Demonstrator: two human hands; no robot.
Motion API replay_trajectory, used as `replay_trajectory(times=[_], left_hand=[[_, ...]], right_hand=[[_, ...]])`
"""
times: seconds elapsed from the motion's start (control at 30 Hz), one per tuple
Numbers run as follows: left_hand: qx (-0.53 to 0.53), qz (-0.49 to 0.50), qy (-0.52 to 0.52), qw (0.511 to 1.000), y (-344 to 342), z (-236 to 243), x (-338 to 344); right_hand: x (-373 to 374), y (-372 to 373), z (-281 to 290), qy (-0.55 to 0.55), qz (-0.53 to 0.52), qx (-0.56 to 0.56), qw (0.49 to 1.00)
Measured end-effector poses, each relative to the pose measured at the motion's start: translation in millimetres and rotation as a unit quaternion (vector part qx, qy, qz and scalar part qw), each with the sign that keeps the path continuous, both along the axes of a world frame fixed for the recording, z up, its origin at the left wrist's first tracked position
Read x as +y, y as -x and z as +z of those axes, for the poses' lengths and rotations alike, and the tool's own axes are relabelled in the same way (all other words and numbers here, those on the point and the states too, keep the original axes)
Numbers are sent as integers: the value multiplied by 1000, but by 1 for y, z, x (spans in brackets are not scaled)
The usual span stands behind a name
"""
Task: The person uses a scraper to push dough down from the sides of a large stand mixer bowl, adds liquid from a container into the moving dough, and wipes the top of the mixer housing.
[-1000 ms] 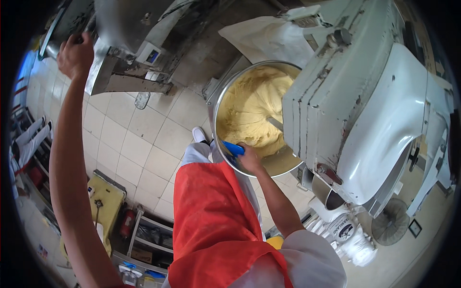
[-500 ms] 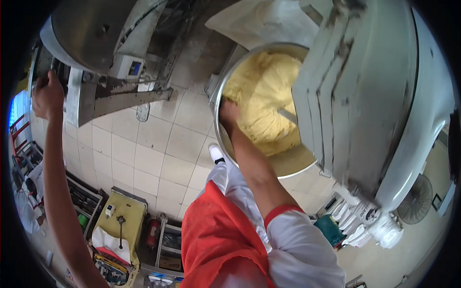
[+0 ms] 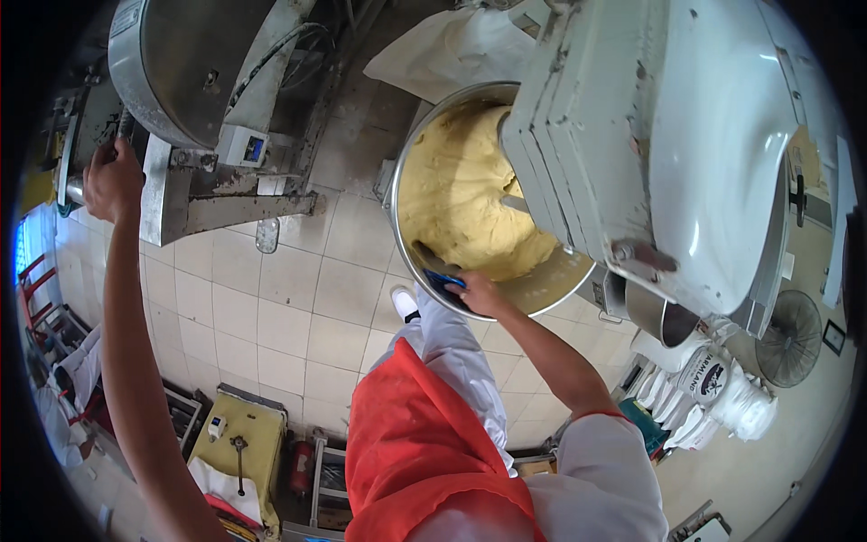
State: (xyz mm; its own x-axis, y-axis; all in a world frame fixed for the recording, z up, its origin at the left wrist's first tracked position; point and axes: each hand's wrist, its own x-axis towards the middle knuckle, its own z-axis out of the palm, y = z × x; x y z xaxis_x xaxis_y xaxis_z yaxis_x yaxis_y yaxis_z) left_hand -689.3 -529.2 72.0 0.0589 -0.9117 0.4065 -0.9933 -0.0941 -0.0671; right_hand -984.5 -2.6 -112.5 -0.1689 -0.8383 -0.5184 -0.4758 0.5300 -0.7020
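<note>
Your right hand is closed on the blue scraper, which juts out left, dough just ahead; left hand half-curled, can't tell its grip.

Right hand pulled back (blue tool reappeared).

Glare on white mixer housing, edges fisheye-bent

Floor was pretty much all pale tile tbh. Over on the right, a round grey fan and a small dark frame showed up against a pale wall, while bluish light glowed way off left.
</note>
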Motion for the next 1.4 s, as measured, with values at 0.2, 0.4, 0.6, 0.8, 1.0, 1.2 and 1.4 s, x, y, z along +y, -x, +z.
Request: replay_trajectory(times=[0.2,0.4,0.6,0.8,1.0,1.2,1.4], left_hand=[[-10,7,26,1000,-5,-1,1],[-4,-5,9,1000,12,3,2],[0,-27,15,1000,11,14,10],[8,-38,27,999,15,10,11],[16,-15,50,998,5,0,7],[22,-39,16,999,19,12,8],[12,-30,26,999,13,13,16]], right_hand=[[-123,-37,-137,8,-34,215,976],[-156,13,-142,-43,-98,229,967],[-60,28,-1,-96,-1,-44,994],[42,25,10,7,67,-12,998],[-81,-33,-101,39,-19,148,988],[-135,3,-135,-96,-74,179,976],[-45,23,-25,-101,31,-35,994]])
